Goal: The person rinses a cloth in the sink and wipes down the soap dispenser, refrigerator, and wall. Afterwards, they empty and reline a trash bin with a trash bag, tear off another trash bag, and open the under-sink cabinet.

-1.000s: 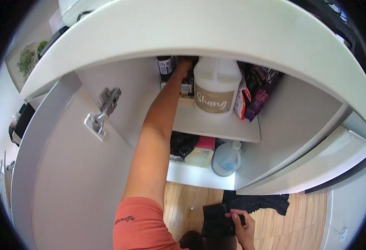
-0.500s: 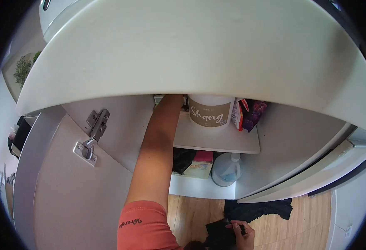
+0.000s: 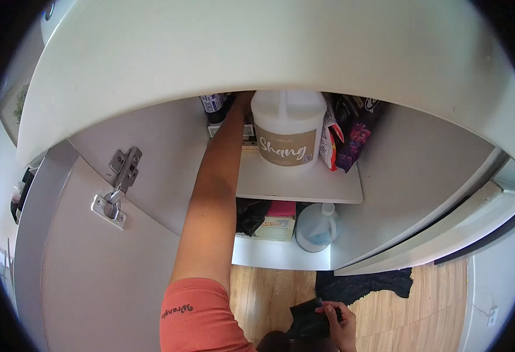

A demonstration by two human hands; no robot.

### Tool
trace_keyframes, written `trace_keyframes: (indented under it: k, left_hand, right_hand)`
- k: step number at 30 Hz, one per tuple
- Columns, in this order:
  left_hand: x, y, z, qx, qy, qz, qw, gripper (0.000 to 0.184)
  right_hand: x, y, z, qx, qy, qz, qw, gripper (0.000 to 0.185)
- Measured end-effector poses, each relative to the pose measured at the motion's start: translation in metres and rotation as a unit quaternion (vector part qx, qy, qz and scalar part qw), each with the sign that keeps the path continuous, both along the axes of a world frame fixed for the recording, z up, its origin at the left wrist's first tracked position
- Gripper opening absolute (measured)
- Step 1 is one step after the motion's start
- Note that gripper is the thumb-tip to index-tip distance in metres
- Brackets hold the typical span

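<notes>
My left arm stretches into the open cabinet, and my left hand (image 3: 245,101) is deep on the upper shelf, its fingers hidden under the countertop edge. Right of it stands a large white jug (image 3: 288,120) with a tan "Shang" label. A dark bottle with a blue-and-white label (image 3: 212,104) and a small box (image 3: 248,131) are left of and behind the forearm. Low at the front, my right hand (image 3: 342,326) is closed, pinching a thin black sheet (image 3: 305,318); whether it is plastic or cloth I cannot tell.
Beside the jug lean a red-white packet (image 3: 329,145) and a purple-black bag (image 3: 354,138). Below are a clear jug (image 3: 317,229), a carton (image 3: 276,230) and black plastic (image 3: 251,216). The cabinet door (image 3: 105,270) hangs open left; a black mat (image 3: 366,287) lies on the floor.
The view has tilted, so more of the upper shelf shows: the jug's top and the dark bottle are now visible. My left arm stays reached in; my right hand still pinches the black sheet.
</notes>
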State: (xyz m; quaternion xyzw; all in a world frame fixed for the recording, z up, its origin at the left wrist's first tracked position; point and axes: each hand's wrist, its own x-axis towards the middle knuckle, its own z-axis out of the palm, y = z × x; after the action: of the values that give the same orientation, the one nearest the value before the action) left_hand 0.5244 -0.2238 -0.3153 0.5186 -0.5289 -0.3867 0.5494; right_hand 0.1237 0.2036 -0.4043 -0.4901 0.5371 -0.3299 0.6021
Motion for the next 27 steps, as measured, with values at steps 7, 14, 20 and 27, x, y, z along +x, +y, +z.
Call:
trace_keyframes:
  k: [7,14,20,27]
  left_hand:
    - [-0.007,0.01,-0.006,0.005,0.031,-0.042,0.999,0.035]
    - [-0.003,0.015,-0.014,-0.054,0.03,-0.029,0.998,0.034]
    - [-0.045,0.079,0.016,-0.014,0.225,0.023,0.974,0.035]
    - [-0.032,0.091,0.01,-0.058,0.159,0.25,0.953,0.043]
  right_hand:
    - [-0.005,0.0,-0.027,-0.007,0.05,-0.039,0.998,0.02]
    - [-0.014,0.005,-0.042,-0.054,0.033,-0.023,0.998,0.019]
    - [-0.022,0.012,-0.04,-0.09,0.044,-0.006,0.995,0.018]
    - [-0.045,0.036,-0.033,-0.117,-0.004,0.024,0.993,0.02]
